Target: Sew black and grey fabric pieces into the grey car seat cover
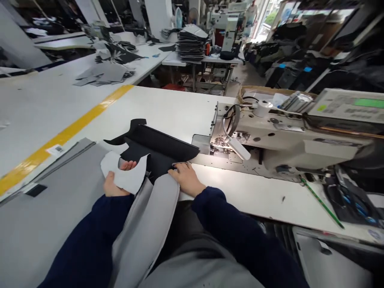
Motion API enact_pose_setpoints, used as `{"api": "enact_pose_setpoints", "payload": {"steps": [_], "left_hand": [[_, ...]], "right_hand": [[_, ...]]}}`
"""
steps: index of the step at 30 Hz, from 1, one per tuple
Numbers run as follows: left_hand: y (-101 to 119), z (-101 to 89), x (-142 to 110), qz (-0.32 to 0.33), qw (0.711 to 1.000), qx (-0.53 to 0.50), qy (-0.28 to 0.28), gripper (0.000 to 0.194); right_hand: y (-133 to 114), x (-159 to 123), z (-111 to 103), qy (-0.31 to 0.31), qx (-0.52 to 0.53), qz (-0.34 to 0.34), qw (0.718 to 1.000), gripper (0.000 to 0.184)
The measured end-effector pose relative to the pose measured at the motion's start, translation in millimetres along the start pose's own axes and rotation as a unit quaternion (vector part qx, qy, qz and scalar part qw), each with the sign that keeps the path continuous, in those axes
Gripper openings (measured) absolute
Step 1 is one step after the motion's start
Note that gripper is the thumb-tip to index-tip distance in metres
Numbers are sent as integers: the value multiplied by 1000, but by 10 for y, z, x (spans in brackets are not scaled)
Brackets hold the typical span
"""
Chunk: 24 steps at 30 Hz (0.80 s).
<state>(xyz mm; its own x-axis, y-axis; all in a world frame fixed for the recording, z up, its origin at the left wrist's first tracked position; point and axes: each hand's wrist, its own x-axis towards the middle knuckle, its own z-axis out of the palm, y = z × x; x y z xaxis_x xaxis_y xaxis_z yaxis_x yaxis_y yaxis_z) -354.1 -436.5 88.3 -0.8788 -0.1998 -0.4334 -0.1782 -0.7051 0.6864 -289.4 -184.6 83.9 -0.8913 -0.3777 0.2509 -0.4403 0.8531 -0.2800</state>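
On the white bench (168, 108), left hand (115, 182) gripping a curved grey fabric piece (126, 176), right hand (187, 178) flat, fingers spread on black fabric panel (159, 150), beside cream sewing machine (279, 140).

The room is a large sewing workshop. A long white desk (168, 108) fills the front, and a yellow stripe (69, 134) runs over it toward 10 o'clock. At 3 o'clock an industrial sewing machine (282, 140) stands with a small lamp shining near its needle, and its control panel (348, 106) is behind it. At 12 o'clock a stack of dark cut pieces (190, 44) lies on a far table. At 11 o'clock gray pieces (103, 74) are scattered. Daylight enters at 1 o'clock through an opening (270, 20).
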Motion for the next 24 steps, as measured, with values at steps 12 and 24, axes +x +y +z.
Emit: {"api": "enact_pose_setpoints", "payload": {"steps": [12, 24], "left_hand": [[734, 1913, -47, 85, 930, 111, -339, 38], [359, 516, 12, -192, 774, 591, -122, 35]], "right_hand": [[166, -592, 44, 2, 31, 18, 999, 29], [441, -464, -209, -21, 56, -83, 995, 66]]}}
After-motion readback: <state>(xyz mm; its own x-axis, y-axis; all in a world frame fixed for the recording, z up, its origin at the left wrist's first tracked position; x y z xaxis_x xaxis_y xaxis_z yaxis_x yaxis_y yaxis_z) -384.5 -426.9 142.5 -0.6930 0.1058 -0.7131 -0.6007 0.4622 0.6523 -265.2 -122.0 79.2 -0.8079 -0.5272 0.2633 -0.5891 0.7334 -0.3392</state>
